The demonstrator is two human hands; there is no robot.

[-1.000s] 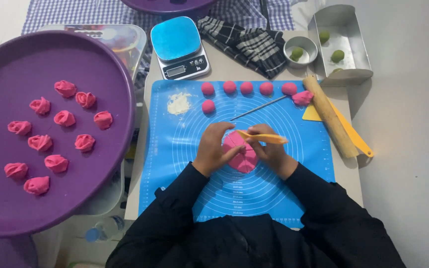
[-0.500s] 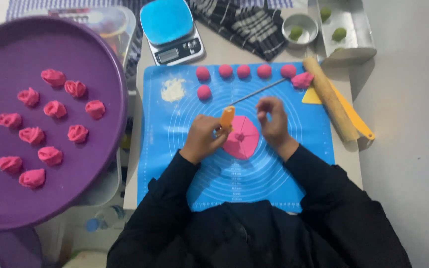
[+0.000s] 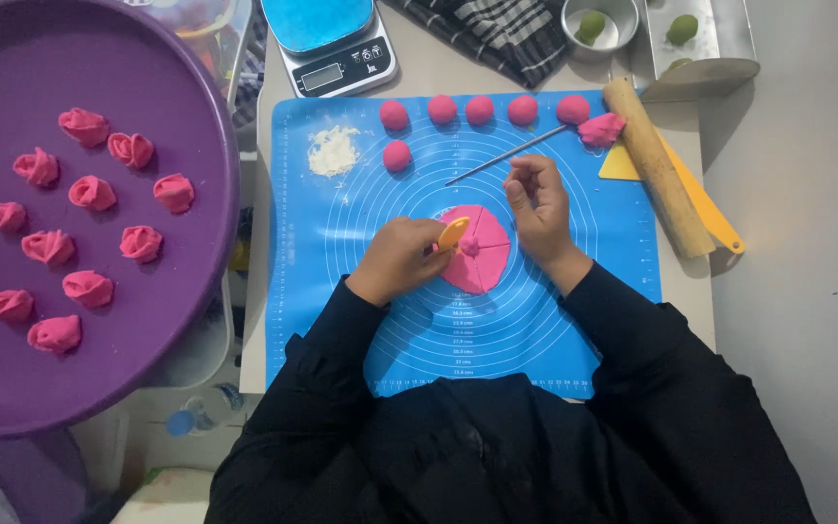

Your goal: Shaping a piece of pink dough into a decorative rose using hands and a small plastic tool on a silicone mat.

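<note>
A flat pink dough disc (image 3: 485,264), scored into wedges, lies in the middle of the blue silicone mat (image 3: 361,320). A small pink dough ball (image 3: 470,245) sits at its centre. My left hand (image 3: 398,260) rests at the disc's left edge and grips a small orange plastic cutter (image 3: 453,234), whose tip is by the centre ball. My right hand (image 3: 538,206) hovers at the disc's upper right with its fingers curled together, and I see nothing in it.
Several pink dough balls (image 3: 480,110) line the mat's top, beside a flour pile (image 3: 332,150) and a thin metal stick (image 3: 504,156). A rolling pin (image 3: 657,165) and yellow scraper (image 3: 621,165) lie right. A purple tray (image 3: 201,116) of pink dough roses (image 3: 92,192) stands left. A scale (image 3: 334,44) is behind.
The orange cutter lay across the disc between both hands; now my left hand holds it by the centre. My right hand has lifted off the disc to the upper right.
</note>
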